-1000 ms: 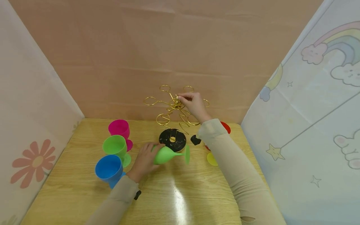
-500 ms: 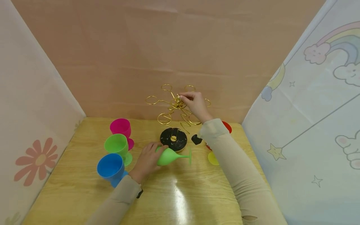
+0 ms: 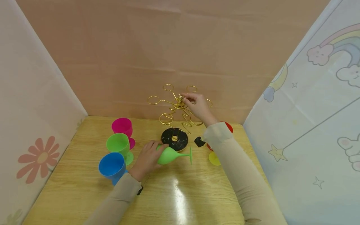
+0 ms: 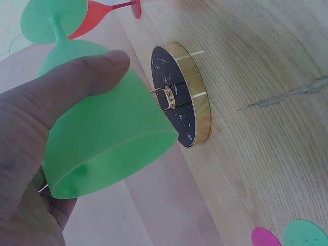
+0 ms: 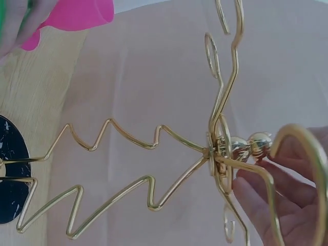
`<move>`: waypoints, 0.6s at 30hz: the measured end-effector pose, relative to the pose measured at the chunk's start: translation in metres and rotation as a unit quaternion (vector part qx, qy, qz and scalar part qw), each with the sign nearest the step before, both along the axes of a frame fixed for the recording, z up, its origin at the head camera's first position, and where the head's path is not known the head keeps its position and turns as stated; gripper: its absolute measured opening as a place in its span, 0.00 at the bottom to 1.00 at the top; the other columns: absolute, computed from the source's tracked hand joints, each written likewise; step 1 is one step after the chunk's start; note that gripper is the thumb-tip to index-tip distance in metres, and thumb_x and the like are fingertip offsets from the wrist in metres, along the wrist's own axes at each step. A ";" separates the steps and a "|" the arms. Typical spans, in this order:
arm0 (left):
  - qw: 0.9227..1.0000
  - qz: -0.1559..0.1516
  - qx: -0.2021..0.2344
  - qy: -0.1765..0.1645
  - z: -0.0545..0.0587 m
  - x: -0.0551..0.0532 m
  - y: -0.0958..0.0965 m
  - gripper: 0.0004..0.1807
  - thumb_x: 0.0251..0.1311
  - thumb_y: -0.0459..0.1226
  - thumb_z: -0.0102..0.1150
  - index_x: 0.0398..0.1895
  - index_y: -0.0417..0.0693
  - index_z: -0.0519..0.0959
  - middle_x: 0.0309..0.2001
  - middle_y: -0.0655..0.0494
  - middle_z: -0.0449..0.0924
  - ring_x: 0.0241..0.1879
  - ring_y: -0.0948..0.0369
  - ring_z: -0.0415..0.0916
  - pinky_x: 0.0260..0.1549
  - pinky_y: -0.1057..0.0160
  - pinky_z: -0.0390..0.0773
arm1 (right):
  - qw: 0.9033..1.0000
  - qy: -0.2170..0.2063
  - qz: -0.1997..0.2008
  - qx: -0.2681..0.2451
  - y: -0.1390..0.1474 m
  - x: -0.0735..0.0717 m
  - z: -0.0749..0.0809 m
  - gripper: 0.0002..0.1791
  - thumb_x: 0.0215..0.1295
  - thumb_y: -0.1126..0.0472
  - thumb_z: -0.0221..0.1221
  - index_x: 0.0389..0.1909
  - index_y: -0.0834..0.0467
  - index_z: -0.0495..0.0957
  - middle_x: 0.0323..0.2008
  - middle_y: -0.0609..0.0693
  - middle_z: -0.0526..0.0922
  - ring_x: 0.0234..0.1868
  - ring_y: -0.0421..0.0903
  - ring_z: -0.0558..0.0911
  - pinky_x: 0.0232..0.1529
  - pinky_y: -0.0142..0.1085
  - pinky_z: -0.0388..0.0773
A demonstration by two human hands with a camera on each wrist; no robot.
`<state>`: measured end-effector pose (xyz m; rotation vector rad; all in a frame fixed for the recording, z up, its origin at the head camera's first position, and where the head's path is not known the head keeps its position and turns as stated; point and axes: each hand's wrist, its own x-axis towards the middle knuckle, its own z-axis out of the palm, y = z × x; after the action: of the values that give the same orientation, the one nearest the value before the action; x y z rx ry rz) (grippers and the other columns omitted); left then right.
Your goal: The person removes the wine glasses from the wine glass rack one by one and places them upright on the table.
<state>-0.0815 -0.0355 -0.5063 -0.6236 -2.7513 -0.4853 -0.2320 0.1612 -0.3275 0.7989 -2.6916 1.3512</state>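
My left hand (image 3: 146, 158) grips a light green plastic goblet (image 3: 167, 155) by its bowl. The goblet lies on its side in the grip, its foot pointing right in the head view; in the left wrist view its open rim (image 4: 118, 164) shows, with the thumb across the bowl. Behind it stands a gold wire glass rack with several ring arms and zigzag stems (image 5: 110, 207) rising from a round black marbled base (image 3: 180, 146). My right hand (image 3: 200, 108) pinches the ball-shaped gold finial (image 5: 260, 142) on top of the rack.
Upright at the left are a magenta goblet (image 3: 122, 125), a green goblet (image 3: 118, 143) and a blue goblet (image 3: 112, 165). A red goblet (image 3: 229, 127) and a yellow foot (image 3: 215, 159) show partly behind the right sleeve. Fabric walls enclose the wooden table (image 3: 157, 193).
The held green goblet has turned slightly, its foot now edge-on in the head view. The right hand stays at the finial. The whole head view has shifted a little.
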 end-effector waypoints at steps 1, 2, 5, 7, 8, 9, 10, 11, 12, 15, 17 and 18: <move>1.000 0.001 -0.003 -0.002 0.001 0.000 0.000 0.46 0.39 0.48 0.86 0.65 0.48 0.76 0.58 0.44 0.77 0.59 0.47 0.70 0.62 0.47 0.72 | 1.000 0.006 0.003 -0.002 0.002 0.002 0.000 0.18 0.76 0.64 0.55 0.63 0.62 0.78 0.59 0.60 0.81 0.56 0.55 0.81 0.55 0.47 0.80; 1.000 0.001 -0.005 -0.004 0.002 0.000 0.000 0.46 0.39 0.48 0.86 0.65 0.49 0.76 0.58 0.44 0.77 0.59 0.47 0.70 0.62 0.47 0.72 | 1.000 0.008 0.007 -0.008 0.004 0.005 -0.001 0.19 0.76 0.65 0.55 0.64 0.63 0.78 0.59 0.60 0.80 0.56 0.55 0.81 0.57 0.48 0.79; 1.000 0.002 -0.008 -0.012 0.003 0.001 0.001 0.46 0.39 0.48 0.86 0.65 0.49 0.76 0.58 0.45 0.76 0.60 0.47 0.70 0.63 0.47 0.72 | 0.999 0.022 0.007 -0.029 0.011 0.018 -0.001 0.19 0.74 0.67 0.56 0.63 0.65 0.77 0.61 0.61 0.78 0.59 0.56 0.79 0.62 0.50 0.77; 1.000 0.003 -0.009 -0.016 0.003 0.001 0.001 0.46 0.39 0.47 0.86 0.65 0.48 0.76 0.58 0.45 0.76 0.60 0.47 0.70 0.63 0.47 0.71 | 0.998 0.041 0.008 -0.043 0.015 0.028 -0.003 0.18 0.73 0.68 0.57 0.62 0.66 0.78 0.61 0.61 0.77 0.59 0.57 0.78 0.62 0.51 0.77; 1.000 0.003 -0.009 -0.018 0.003 0.001 0.001 0.46 0.39 0.47 0.86 0.65 0.48 0.76 0.58 0.45 0.76 0.60 0.47 0.70 0.63 0.47 0.71 | 0.997 0.055 0.009 -0.048 0.018 0.033 -0.004 0.18 0.73 0.69 0.57 0.61 0.67 0.78 0.60 0.62 0.77 0.59 0.58 0.78 0.61 0.51 0.77; 1.000 0.004 -0.010 -0.018 0.003 0.001 0.001 0.46 0.39 0.47 0.86 0.65 0.48 0.76 0.58 0.45 0.76 0.60 0.47 0.70 0.63 0.47 0.71 | 0.996 0.072 0.009 -0.049 0.020 0.038 -0.006 0.17 0.72 0.69 0.57 0.60 0.68 0.79 0.60 0.62 0.77 0.59 0.58 0.78 0.61 0.52 0.77; 1.000 0.006 -0.013 -0.017 0.003 0.001 0.001 0.46 0.38 0.47 0.86 0.65 0.49 0.76 0.58 0.45 0.76 0.60 0.47 0.70 0.63 0.48 0.71 | 0.995 0.093 0.012 -0.047 0.022 0.043 -0.007 0.17 0.72 0.70 0.58 0.59 0.69 0.79 0.58 0.63 0.78 0.57 0.58 0.78 0.60 0.52 0.78; 1.000 0.007 -0.013 -0.017 0.003 0.001 0.001 0.46 0.38 0.47 0.86 0.65 0.49 0.76 0.58 0.45 0.76 0.60 0.47 0.70 0.63 0.47 0.72 | 0.992 0.116 0.014 -0.043 0.024 0.047 -0.009 0.16 0.71 0.71 0.58 0.58 0.69 0.80 0.56 0.63 0.79 0.56 0.58 0.79 0.58 0.53 0.79; 1.000 0.007 -0.014 -0.017 0.003 0.001 0.000 0.47 0.38 0.47 0.87 0.65 0.48 0.76 0.58 0.45 0.76 0.60 0.47 0.70 0.63 0.47 0.72 | 0.989 0.143 0.014 -0.034 0.026 0.051 -0.011 0.16 0.70 0.71 0.59 0.56 0.69 0.81 0.55 0.63 0.80 0.54 0.58 0.79 0.57 0.52 0.80; 1.000 0.010 -0.018 -0.018 0.004 0.001 0.000 0.47 0.38 0.46 0.87 0.66 0.48 0.75 0.59 0.44 0.75 0.60 0.46 0.70 0.64 0.48 0.71 | 0.976 0.217 0.007 -0.009 0.033 0.064 -0.019 0.15 0.67 0.72 0.61 0.54 0.68 0.82 0.52 0.61 0.82 0.51 0.58 0.80 0.55 0.50 0.80; 1.000 0.011 -0.018 -0.022 0.005 0.001 0.000 0.47 0.38 0.46 0.86 0.66 0.48 0.75 0.59 0.44 0.75 0.61 0.46 0.70 0.64 0.47 0.70 | 0.965 0.262 -0.001 0.002 0.036 0.072 -0.025 0.15 0.65 0.72 0.63 0.52 0.66 0.84 0.51 0.60 0.83 0.51 0.57 0.81 0.53 0.50 0.80; 0.999 0.011 -0.019 -0.023 0.005 0.001 0.000 0.47 0.38 0.46 0.86 0.66 0.48 0.75 0.59 0.44 0.75 0.61 0.46 0.70 0.64 0.48 0.70 | 0.960 0.280 -0.004 0.006 0.038 0.077 -0.028 0.14 0.64 0.73 0.64 0.51 0.66 0.84 0.51 0.60 0.83 0.50 0.57 0.81 0.53 0.49 0.80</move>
<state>-0.0809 -0.0352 -0.5011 -0.5968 -2.8146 -0.4480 -0.1552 0.1988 -0.3551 0.9887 -2.2527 0.9225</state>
